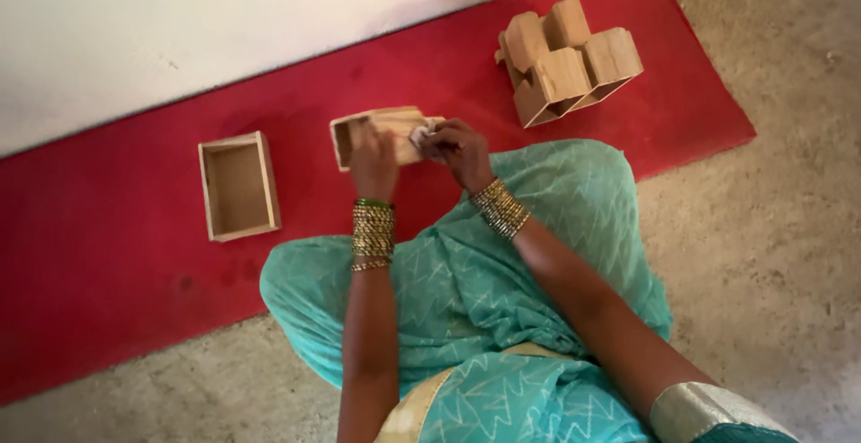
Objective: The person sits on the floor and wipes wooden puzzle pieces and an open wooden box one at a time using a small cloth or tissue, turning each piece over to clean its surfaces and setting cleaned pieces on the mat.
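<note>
Nearest, the person's lap in teal cloth (502, 317) fills the lower frame, both forearms with bangles reaching forward over the red mat (108, 273) on the floor. The left hand (373, 160) is closed around the near left end of a small open wooden box (381, 129), steadying it. The right hand (457, 149) pinches a pale scrap (420, 134) against the box's right end. The box looks light, stiff and thin-walled; its outer side walls seem the safest hold. Left lies 1 empty box (238, 185); far right, a cluster of wooden boxes (567, 59).
</note>
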`<state>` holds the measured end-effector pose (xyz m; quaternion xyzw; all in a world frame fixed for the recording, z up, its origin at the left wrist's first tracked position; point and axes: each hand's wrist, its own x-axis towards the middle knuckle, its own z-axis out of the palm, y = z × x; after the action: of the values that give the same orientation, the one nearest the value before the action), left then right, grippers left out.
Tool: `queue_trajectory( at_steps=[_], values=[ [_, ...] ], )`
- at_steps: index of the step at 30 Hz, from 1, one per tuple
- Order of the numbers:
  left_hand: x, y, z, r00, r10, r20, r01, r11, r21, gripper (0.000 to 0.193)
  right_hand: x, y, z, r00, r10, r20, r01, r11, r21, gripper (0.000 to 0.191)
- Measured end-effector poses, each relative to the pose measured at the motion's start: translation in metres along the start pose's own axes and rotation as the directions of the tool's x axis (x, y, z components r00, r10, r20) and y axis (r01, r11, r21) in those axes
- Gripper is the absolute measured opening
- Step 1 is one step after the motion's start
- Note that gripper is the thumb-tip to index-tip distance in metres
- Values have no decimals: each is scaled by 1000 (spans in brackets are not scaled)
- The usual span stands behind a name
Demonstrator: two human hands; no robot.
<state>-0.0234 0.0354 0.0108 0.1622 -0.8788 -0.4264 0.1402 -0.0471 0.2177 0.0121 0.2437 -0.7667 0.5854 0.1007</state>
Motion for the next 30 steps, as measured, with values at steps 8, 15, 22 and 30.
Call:
queue_trajectory(
  at_steps=[8,15,22,30],
  values=[
    [6,-35,-27,860,-325,-394,90,855,-510,53,11,-2,-15,961,243,-131,-231,968,101,41],
    [-6,-6,15,918,-375,-133,218,755,-618,52,30,6,-15,973,5,-230,-66,963,-261,18],
    [-2,-9,19,889,-444,-108,249,669,-700,42,17,15,19,940,-199,279,340,638,-691,33],
    [2,-33,23,907,-417,54,293,534,-793,38,22,31,-1,989,63,-130,-54,996,74,14]
  ],
)
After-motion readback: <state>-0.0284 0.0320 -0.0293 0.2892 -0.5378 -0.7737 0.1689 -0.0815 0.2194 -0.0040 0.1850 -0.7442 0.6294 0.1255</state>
